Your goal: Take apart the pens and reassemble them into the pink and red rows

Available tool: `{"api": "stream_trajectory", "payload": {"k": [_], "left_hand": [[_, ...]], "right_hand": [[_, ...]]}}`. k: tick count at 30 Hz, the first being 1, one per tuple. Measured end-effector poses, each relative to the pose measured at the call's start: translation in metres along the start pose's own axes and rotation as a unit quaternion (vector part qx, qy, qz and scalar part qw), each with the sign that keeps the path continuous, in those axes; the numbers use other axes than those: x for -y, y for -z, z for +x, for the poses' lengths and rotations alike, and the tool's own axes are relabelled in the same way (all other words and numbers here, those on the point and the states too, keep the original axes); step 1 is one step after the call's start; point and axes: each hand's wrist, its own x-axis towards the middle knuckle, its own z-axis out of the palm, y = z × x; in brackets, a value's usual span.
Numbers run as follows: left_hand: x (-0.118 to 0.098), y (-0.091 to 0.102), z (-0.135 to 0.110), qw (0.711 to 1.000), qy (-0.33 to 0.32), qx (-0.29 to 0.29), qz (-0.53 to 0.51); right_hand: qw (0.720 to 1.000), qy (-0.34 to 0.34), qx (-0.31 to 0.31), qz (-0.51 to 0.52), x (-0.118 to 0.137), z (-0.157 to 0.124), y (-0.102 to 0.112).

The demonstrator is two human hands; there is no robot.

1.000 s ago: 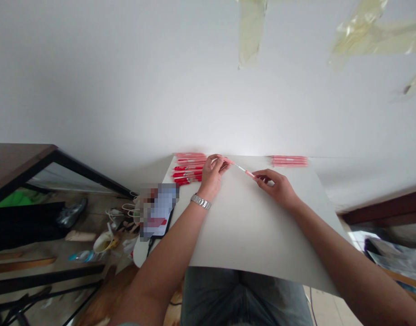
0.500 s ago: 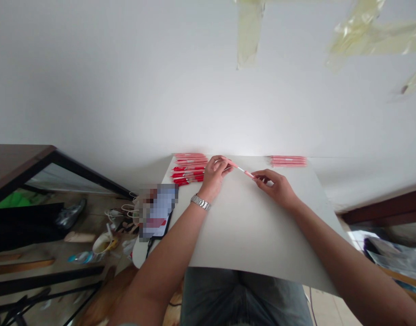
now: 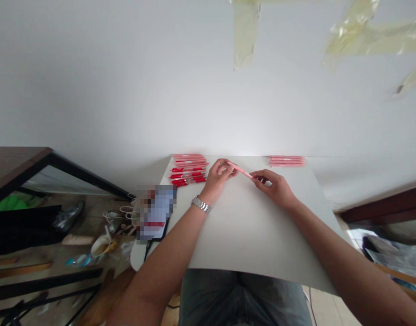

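Observation:
A slim pink pen (image 3: 242,170) is held slantwise above the white table (image 3: 251,231), its upper end in my left hand (image 3: 219,175) and its lower end in my right hand (image 3: 274,184). Both hands pinch it with thumb and fingers. Its pink parts now look joined, with a pale stretch near the right fingertips. Just left of my left hand lies a row of red and pink pens (image 3: 189,170). A smaller group of pink pens (image 3: 287,161) rests at the table's back, beyond my right hand.
A phone (image 3: 157,215), pixelated, lies at the table's left edge with a cable attached. The wall (image 3: 194,90) rises right behind the table. A dark-framed piece of furniture (image 3: 51,156) and a cup (image 3: 101,244) among clutter are at the left.
My hands have drawn closer together along the pen. The white inner length that showed between its two pink parts is now covered. The view has shifted slightly.

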Motion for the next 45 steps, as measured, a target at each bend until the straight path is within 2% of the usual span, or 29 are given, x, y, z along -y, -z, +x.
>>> {"api": "stream_trajectory", "payload": {"k": [16,32,45], "left_hand": [[0.0004,-0.0044,-0.0034,1.0,0.014,0.012,0.004],[0.0043,0.0042,0.0003,0.998,0.065,0.022,-0.011],[0.001,0.002,-0.0026,0.996,0.082,0.019,-0.015]], "right_hand": [[1.0,0.003,0.001,0.001,-0.0019,-0.001,-0.0017],[1.0,-0.012,0.011,-0.016,0.0013,-0.0011,-0.0027],[0.997,-0.062,0.001,0.037,0.0046,-0.002,-0.0036]]}}
